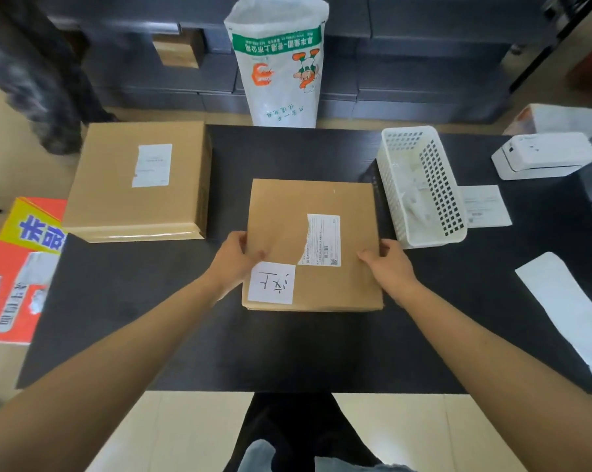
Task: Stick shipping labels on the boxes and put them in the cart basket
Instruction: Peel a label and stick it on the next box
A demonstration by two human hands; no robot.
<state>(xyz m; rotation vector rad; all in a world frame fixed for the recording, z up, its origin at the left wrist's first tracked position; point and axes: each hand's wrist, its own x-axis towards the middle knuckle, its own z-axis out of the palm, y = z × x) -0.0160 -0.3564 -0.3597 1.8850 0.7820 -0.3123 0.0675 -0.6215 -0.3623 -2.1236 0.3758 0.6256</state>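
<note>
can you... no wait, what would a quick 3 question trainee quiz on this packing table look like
1. True or false: the centre box already carries a printed label.
2. Which holds the box's left edge? A) left hand B) right hand
3. Fill in: the white basket stands to the ___ of the centre box.

Key: 1 true; 2 A; 3 right
</note>
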